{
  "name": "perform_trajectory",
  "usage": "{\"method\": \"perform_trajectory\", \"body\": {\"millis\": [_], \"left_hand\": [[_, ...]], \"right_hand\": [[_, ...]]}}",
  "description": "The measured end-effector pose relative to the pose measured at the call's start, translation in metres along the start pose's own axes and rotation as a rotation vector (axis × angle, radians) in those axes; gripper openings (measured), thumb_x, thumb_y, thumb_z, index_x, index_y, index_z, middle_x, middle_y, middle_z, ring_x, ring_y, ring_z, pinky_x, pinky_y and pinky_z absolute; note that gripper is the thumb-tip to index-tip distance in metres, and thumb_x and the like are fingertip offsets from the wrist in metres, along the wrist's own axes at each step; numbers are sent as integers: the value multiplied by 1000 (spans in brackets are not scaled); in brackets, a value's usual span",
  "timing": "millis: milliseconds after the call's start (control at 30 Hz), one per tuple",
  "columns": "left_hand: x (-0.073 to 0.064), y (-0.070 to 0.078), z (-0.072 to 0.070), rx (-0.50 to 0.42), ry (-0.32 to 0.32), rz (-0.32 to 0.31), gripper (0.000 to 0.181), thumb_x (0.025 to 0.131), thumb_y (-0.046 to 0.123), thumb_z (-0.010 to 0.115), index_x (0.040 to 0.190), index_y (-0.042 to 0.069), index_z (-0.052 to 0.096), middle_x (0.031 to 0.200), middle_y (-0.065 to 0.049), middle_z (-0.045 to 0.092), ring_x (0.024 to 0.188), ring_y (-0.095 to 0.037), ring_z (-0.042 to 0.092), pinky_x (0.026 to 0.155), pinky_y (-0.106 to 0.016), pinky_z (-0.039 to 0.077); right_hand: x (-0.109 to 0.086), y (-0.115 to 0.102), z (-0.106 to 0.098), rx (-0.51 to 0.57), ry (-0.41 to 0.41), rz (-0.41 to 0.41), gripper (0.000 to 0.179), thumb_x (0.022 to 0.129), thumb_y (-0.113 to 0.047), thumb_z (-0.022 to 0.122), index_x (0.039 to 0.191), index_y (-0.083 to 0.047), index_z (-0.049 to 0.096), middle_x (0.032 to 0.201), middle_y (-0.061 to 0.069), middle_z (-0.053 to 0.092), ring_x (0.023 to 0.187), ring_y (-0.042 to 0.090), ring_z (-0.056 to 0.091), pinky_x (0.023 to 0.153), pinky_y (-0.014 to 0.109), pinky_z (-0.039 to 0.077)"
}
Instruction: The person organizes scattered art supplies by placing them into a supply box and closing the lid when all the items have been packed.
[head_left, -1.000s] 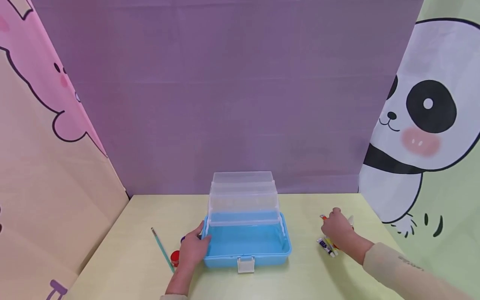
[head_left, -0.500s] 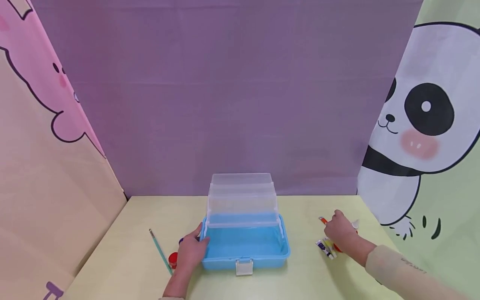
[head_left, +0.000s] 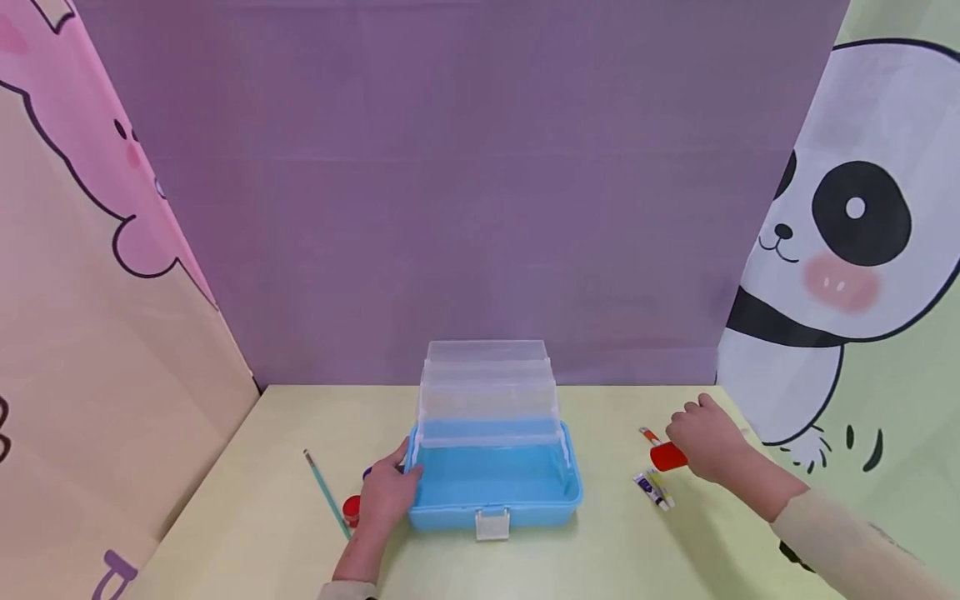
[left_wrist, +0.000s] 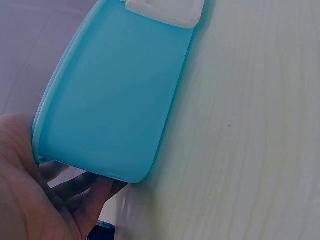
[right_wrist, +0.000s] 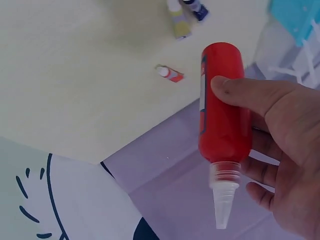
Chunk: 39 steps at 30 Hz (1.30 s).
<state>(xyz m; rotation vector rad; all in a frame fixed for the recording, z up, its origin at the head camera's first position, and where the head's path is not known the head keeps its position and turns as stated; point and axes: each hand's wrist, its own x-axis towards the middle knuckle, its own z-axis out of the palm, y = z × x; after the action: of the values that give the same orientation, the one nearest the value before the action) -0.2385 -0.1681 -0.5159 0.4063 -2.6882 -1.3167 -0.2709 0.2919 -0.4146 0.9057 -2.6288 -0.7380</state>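
Note:
In the head view my left hand [head_left: 387, 498] grips the left side of a light blue plastic box [head_left: 442, 518], thumb over the rim and fingers outside. The box's clear lid [head_left: 487, 392] stands raised at the back, and a white latch [head_left: 492, 524] hangs at its front. To the right, my right hand [head_left: 707, 440] holds a red squeeze bottle [right_wrist: 222, 120] above the table. The right wrist view shows its clear pointed nozzle [right_wrist: 223, 202] and my thumb across the body. Nearby lie an orange-red paint tube [head_left: 649, 436], a purple one [head_left: 648, 489] and a yellow one [head_left: 660, 486].
On the left a slim teal stick like a pencil [head_left: 322, 486] lies beside a small red-lidded jar [head_left: 352, 509]. A dark blue item [left_wrist: 102, 231] sits partly hidden behind my left hand. A purple backdrop [head_left: 480, 208] rises behind the table.
My right hand has lifted the red squeeze bottle off the table and drawn it to the right, leaving the paint tubes behind. My left hand stays on the box.

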Motion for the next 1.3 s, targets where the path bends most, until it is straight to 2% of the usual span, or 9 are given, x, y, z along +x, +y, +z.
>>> {"method": "perform_trajectory", "body": {"millis": [267, 467, 667, 800, 1033, 1300], "left_hand": [[-7, -2, 2, 6, 5, 19, 58, 93, 22, 64, 145, 7, 43, 111, -26, 64, 95, -36, 61, 64, -37, 50], [-7, 0, 8, -7, 16, -14, 58, 92, 21, 64, 145, 8, 44, 109, -23, 64, 89, -31, 60, 58, -30, 45], [-4, 1, 7, -20, 37, -26, 59, 92, 21, 65, 145, 9, 44, 111, -24, 64, 90, -32, 61, 60, -32, 48], [0, 2, 7, -25, 31, -23, 59, 92, 22, 65, 145, 9, 44, 111, -24, 63, 88, -31, 60, 58, -29, 45], [-1, 4, 6, -36, 31, -20, 58, 92, 22, 65, 145, 9, 44, 113, -25, 62, 88, -31, 59, 56, -29, 42], [0, 3, 6, -28, 42, -15, 58, 92, 22, 65, 145, 10, 44, 117, -26, 61, 93, -32, 60, 59, -30, 45]], "right_hand": [[-4, -1, -12, 166, 176, 106, 31, 56, -22, 90, 73, -15, 64, 70, -2, 57, 67, 21, 49, 65, 40, 36], [4, -10, -22, 305, 253, 162, 33, 58, -21, 91, 82, -14, 70, 77, 0, 64, 72, 22, 54, 71, 43, 38], [27, -31, -35, 358, 291, 206, 34, 61, -22, 91, 88, -12, 73, 81, 2, 67, 76, 24, 56, 75, 46, 40], [42, -45, -43, 382, 316, 223, 36, 61, -24, 91, 90, -13, 74, 85, 2, 68, 80, 24, 57, 76, 46, 40], [66, -69, -53, 416, 362, 212, 42, 59, -29, 93, 95, -16, 74, 89, 1, 69, 84, 23, 59, 79, 45, 43], [94, -92, -61, 462, 378, 204, 47, 58, -32, 94, 98, -18, 74, 90, -2, 69, 84, 19, 58, 79, 41, 41]]}}
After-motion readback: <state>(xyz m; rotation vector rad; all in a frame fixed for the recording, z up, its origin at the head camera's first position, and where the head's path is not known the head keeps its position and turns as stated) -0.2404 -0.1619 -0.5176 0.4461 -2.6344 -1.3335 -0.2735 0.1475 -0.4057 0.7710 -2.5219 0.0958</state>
